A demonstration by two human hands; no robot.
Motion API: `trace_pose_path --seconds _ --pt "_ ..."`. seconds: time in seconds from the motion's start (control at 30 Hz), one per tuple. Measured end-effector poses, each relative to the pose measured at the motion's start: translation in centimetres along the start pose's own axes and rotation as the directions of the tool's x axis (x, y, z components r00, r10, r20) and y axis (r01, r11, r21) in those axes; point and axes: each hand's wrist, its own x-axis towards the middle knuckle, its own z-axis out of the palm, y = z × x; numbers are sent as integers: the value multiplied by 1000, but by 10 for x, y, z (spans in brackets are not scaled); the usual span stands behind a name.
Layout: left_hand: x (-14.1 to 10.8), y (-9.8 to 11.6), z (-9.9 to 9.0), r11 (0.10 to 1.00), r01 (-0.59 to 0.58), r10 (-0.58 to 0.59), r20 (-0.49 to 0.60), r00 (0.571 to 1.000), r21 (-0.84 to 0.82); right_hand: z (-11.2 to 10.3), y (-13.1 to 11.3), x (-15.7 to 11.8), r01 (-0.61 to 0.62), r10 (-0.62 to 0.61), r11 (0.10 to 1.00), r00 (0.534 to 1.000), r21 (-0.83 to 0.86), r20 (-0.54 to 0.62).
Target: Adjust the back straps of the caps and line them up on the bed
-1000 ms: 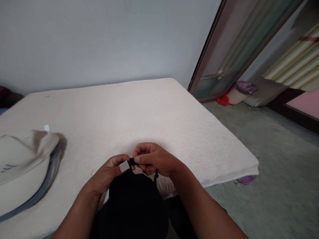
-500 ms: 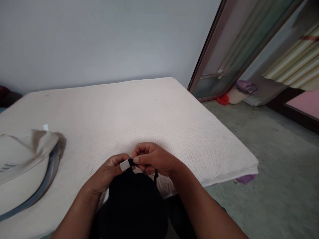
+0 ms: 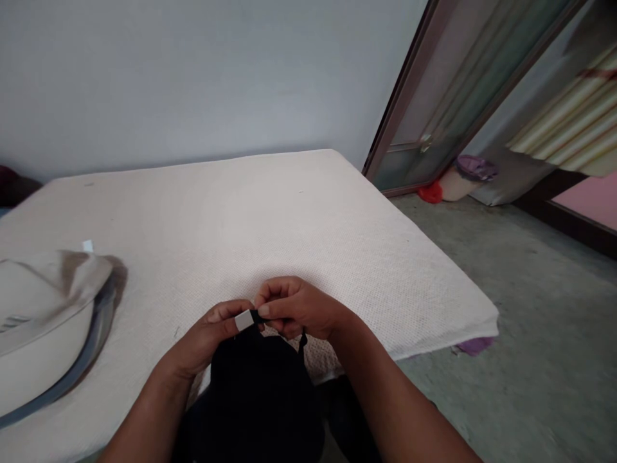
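Low in the middle of the head view lies a black cloth item (image 3: 260,392), perhaps a cap, with a narrow strap at its upper edge. A small pale tag or buckle (image 3: 243,320) sits on that strap. My left hand (image 3: 212,334) pinches the strap at the pale piece, thumb on top. Close beside it, my right hand (image 3: 294,308) grips the dark strap end between thumb and fingers. A thin black loop hangs below my right hand. At the left, several light caps (image 3: 48,315) rest stacked, one with a blue-grey brim.
A bed or padded platform with a pale textured cover (image 3: 231,218) stands against a grey wall (image 3: 202,77). A glass door (image 3: 434,116) is at the right. Beyond the right edge, a bin with a purple liner (image 3: 475,170) and a red bag (image 3: 430,192) are on the floor.
The pale piece and my left fingertips have shifted very slightly to the right. Both hands keep their hold on the strap.
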Motion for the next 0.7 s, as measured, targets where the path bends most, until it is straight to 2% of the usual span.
trace_pose_path --seconds 0.23,0.4,0.7 --pt "-1 5 4 1000 12 -13 67 998 11 -3 1 0 -51 47 995 998 84 45" --pt "0 5 4 1000 8 -9 75 997 16 -2 1 0 -68 63 991 997 114 43" --pt "3 0 -1 997 -17 13 45 999 78 1 1 3 -74 73 997 991 -5 -116"
